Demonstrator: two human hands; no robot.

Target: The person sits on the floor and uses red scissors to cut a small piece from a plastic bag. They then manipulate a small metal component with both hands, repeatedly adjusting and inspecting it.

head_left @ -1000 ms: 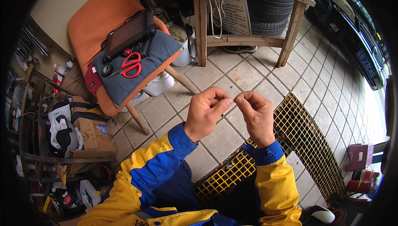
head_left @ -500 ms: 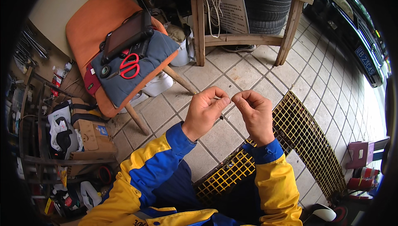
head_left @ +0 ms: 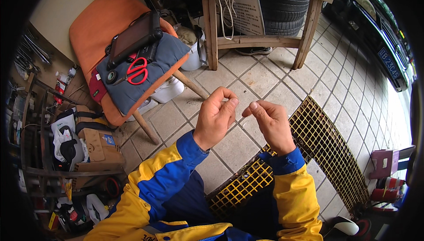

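Above the tiled floor, my left hand [head_left: 215, 119] is closed in a pinch, thumb against the bent forefinger. My right hand [head_left: 273, 125] faces it, a short gap away, also pinching with thumb and forefinger. Whatever lies between the fingertips, if anything, is too small to make out. Beyond my left hand stands an orange chair [head_left: 104, 13] with a folded grey-blue cloth [head_left: 126, 97] on its seat. Red-handled scissors [head_left: 141, 78], a small roll of dark tape [head_left: 111, 77] and a black rugged tablet [head_left: 132, 40] lie on that cloth.
A wooden frame [head_left: 260, 43] with a hanging white cord [head_left: 232, 18] stands ahead, tyres [head_left: 285, 9] behind it. At left, a metal rack [head_left: 66, 170] holds a cardboard box [head_left: 95, 146]. A yellow grate [head_left: 329, 141] crosses the floor; a dark car [head_left: 375, 29] stands far right.
My hands have drawn apart, their fingertips nearly touching before. A small dark speck seen below the fingertips no longer shows. The scissors, tape and tablet have not moved.
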